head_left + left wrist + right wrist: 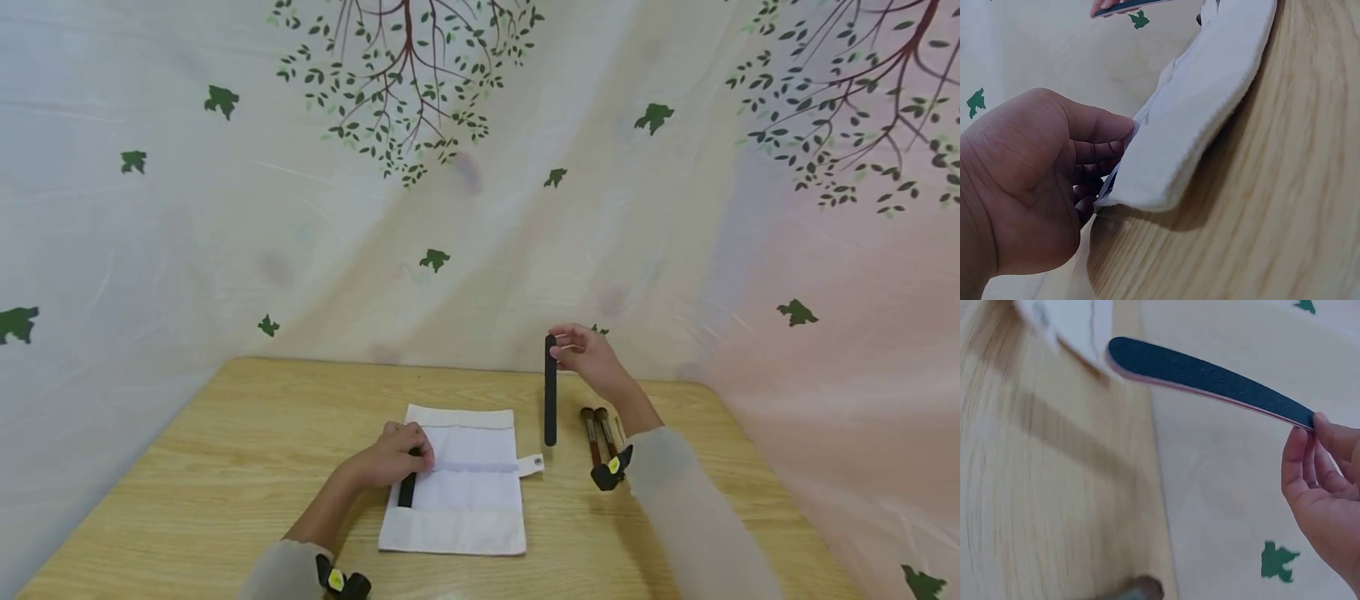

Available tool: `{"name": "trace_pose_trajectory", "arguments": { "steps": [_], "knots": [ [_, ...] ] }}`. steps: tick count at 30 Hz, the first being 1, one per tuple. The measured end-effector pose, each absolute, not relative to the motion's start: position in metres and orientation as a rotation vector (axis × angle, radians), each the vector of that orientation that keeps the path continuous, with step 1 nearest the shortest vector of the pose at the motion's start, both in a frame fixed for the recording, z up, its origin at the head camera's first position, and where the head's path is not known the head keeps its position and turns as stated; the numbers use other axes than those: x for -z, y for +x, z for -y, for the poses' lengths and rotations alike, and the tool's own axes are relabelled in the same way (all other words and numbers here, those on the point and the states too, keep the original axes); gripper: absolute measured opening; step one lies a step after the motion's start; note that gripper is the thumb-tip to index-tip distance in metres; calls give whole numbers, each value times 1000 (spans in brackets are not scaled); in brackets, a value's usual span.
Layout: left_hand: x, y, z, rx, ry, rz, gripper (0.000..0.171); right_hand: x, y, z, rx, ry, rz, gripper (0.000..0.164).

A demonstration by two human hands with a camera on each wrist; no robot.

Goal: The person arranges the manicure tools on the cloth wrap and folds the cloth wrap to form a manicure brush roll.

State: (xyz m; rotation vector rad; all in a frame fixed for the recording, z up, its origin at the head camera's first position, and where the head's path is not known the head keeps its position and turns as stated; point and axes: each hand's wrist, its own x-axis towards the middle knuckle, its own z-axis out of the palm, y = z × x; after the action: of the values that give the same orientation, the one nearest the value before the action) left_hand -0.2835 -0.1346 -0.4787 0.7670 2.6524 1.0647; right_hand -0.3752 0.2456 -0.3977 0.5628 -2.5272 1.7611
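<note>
While fingers (1295, 456) pinch, strip (1210, 380) dark, slim, pink-edged.

Pale grey sleeves (705, 508), black wrist cameras (604, 478), yellow marks (614, 464)

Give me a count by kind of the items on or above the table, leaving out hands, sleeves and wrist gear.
White cloth case: 1
Black strips: 2
Dark-headed brushes: 2
Total: 5, excluding a thin item beside the brushes, too small to identify.
</note>
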Motion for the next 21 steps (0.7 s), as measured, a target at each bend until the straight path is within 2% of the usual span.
{"name": "trace_pose_trajectory", "arguments": {
  "steps": [10,15,21],
  "knots": [
    [477,-284,136,-1086,801,-2630,14,390,-369,-190,-2106,409,2250,46],
    [476,-285,135,-1067,740,-2641,14,401,-368,-157,-2244,416,2117,47],
    [477,-287,134,-1054,733,-2638,14,419,-363,-123,-2200,453,2124,43]
  ]
}}
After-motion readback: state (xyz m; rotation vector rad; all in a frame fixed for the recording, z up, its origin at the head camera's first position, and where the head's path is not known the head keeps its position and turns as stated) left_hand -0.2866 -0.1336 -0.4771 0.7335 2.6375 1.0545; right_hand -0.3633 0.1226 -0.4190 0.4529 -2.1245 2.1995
